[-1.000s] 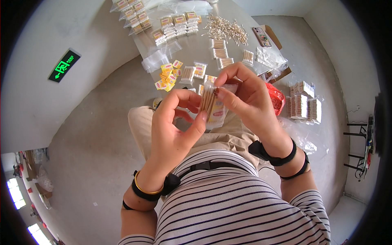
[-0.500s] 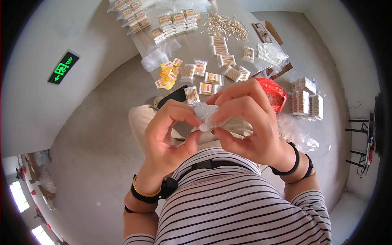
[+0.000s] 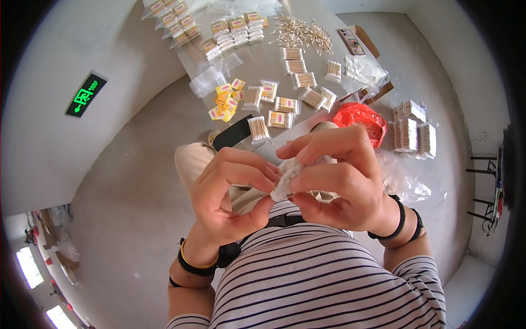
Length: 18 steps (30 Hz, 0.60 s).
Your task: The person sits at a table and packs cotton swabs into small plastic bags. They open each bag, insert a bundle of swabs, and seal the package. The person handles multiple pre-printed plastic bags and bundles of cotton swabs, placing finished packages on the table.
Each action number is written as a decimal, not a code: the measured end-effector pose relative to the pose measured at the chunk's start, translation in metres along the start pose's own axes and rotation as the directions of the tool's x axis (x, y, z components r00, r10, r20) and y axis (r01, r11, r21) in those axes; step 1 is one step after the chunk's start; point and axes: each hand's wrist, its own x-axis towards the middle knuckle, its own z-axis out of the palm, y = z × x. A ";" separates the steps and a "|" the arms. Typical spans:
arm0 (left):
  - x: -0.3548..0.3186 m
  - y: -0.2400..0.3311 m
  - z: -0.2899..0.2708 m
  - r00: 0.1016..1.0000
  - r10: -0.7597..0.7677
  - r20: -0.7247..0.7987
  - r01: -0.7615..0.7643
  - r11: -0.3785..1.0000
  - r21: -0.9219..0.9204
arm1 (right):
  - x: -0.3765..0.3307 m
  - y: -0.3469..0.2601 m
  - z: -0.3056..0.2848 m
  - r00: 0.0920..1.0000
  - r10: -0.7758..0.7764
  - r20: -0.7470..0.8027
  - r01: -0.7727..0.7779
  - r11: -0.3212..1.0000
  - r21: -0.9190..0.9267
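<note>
In front of my waist I hold a pack of cotton swabs [image 3: 285, 180], its white cotton tips facing up toward me. My left hand [image 3: 227, 189] pinches the left side of the pack between thumb and fingertips. From the other side my right hand [image 3: 342, 178] is closed round it, thumb below and fingers above, hiding much of the pack. Just beyond, at the table's near edge, lies a clear bag of cotton swabs [image 3: 258, 129]. A heap of yellow cards [image 3: 223, 103] is farther left.
On the grey table [image 3: 257, 60] are a pile of loose swabs [image 3: 301, 34], stacked labelled packs [image 3: 235, 32], clear plastic bags [image 3: 207, 81] and a phone [image 3: 351, 42]. A red plastic bag [image 3: 359, 114] sits by the table's right edge. More swab bundles [image 3: 404, 135] stand farther right.
The pack has turned between my hands, so more of its cotton tips show. Both hands have shifted slightly toward me, and the red bag is less covered by my right hand.
</note>
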 end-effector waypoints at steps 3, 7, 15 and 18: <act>-0.001 -0.002 -0.001 1.000 0.011 0.008 -0.011 1.000 0.017 | -0.001 0.001 -0.002 0.999 -0.005 0.037 0.006 1.000 -0.019; 0.000 -0.001 -0.001 0.999 0.037 0.009 -0.037 0.997 0.067 | -0.001 0.001 -0.003 0.999 -0.005 0.052 0.006 1.000 -0.019; -0.001 0.006 -0.001 0.998 0.068 -0.003 -0.066 0.978 0.200 | 0.001 -0.002 0.001 0.999 0.019 0.036 -0.018 0.999 -0.027; 0.001 0.006 -0.002 0.995 0.099 -0.003 -0.095 0.962 0.254 | 0.003 -0.001 0.002 0.999 0.028 0.032 -0.027 0.999 -0.029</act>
